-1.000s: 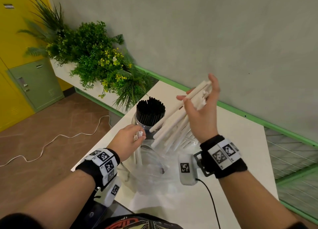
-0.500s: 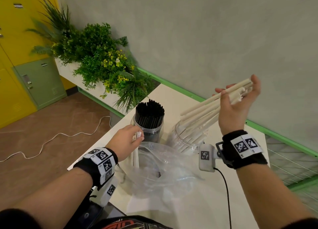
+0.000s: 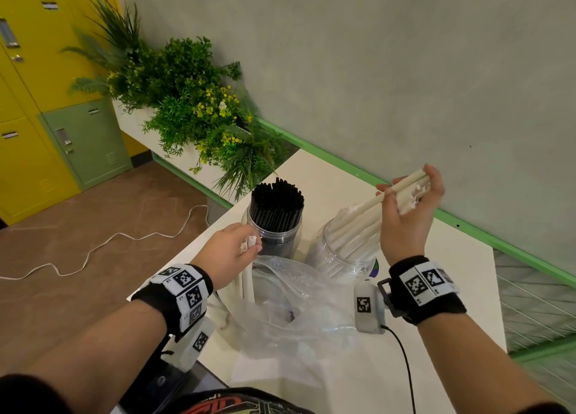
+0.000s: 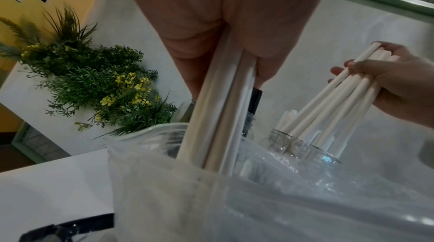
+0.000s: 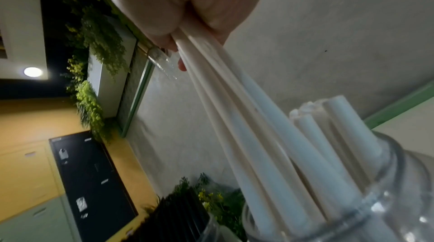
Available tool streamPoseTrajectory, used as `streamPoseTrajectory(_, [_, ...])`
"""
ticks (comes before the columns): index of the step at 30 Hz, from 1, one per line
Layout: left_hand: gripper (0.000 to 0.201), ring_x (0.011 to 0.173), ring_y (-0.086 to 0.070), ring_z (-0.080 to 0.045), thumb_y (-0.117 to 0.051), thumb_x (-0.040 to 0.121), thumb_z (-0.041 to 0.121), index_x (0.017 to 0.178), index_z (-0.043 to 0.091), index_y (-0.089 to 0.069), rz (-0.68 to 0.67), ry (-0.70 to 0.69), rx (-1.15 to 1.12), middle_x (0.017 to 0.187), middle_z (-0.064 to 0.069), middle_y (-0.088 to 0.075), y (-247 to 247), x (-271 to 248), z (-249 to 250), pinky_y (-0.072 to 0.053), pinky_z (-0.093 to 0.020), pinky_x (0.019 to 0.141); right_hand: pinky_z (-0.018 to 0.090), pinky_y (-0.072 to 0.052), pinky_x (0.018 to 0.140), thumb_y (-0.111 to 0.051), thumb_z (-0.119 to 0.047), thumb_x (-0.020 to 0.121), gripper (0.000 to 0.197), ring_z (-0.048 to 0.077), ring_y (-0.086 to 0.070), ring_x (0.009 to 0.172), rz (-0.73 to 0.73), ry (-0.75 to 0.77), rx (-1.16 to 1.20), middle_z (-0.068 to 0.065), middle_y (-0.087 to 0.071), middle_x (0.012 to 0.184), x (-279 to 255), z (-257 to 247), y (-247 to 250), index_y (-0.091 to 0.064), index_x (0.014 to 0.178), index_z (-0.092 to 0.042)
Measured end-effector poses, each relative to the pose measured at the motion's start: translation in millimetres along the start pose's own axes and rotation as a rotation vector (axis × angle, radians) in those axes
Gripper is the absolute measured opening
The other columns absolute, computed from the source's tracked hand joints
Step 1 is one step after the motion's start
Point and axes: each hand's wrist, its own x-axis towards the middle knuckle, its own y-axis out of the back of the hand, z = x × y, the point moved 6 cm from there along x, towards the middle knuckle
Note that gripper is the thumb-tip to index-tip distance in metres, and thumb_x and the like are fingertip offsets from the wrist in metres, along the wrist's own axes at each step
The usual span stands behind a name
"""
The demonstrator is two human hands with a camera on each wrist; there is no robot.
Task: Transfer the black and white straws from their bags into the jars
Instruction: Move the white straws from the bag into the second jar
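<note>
My right hand (image 3: 405, 208) grips the top ends of a bundle of white straws (image 3: 367, 214); their lower ends slant down into a clear jar (image 3: 339, 254) that holds more white straws (image 5: 328, 144). Left of it a second clear jar (image 3: 274, 230) is packed with black straws (image 3: 276, 203). My left hand (image 3: 230, 251) grips a few white straws (image 4: 223, 112) upright, with their lower ends inside the clear plastic bag (image 3: 293, 301) in front of the jars. In the left wrist view the right hand (image 4: 385, 82) shows with its bundle (image 4: 328, 101).
The jars and bag stand on a white table (image 3: 436, 335) whose left edge is beside my left hand. A planter of green plants (image 3: 187, 108) lies beyond the table. A white cable (image 3: 103, 245) runs over the brown floor. A grey wall with a green rail (image 3: 467, 226) borders the table.
My right hand carried the white straw bundle rightward from above the bag and lowered its ends into the right jar. The left hand stayed at the bag with its straws.
</note>
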Motion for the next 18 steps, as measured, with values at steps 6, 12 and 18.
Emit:
streamPoseTrajectory(6, [0.005,0.071,-0.045,-0.003,-0.057,0.090,0.022,0.091,0.020,-0.062,-0.013,0.005,-0.026,0.086,0.007,-0.052,-3,-1,4,-0.033,-0.026,0.068,0.021,-0.042,0.093,-0.062,-0.009,0.091,0.034,-0.012,-0.055,0.090,-0.089,-0.037,-0.204,-0.012,-0.061,0.093,-2,27,-7,-0.046,0.101,-0.037])
streamPoseTrajectory(12, [0.005,0.072,-0.047,-0.006,-0.057,0.090,0.023,0.090,0.020,-0.062,-0.014,0.002,-0.025,0.087,0.003,-0.055,-1,-1,2,-0.036,-0.028,0.067,0.007,-0.038,0.075,-0.063,-0.019,0.091,0.008,-0.011,-0.052,0.085,-0.484,-0.136,-0.403,-0.010,-0.064,0.099,-6,61,-11,-0.062,0.096,-0.025])
streamPoseTrajectory(18, [0.005,0.074,-0.049,-0.011,-0.058,0.090,0.023,0.090,0.019,-0.062,-0.016,-0.004,-0.031,0.086,0.003,-0.055,-1,-2,3,-0.037,-0.029,0.068,0.007,-0.043,0.083,-0.056,-0.001,0.093,0.032,-0.004,-0.057,0.097,-0.469,0.099,-0.461,0.002,-0.062,0.114,-12,52,-2,-0.057,0.122,-0.014])
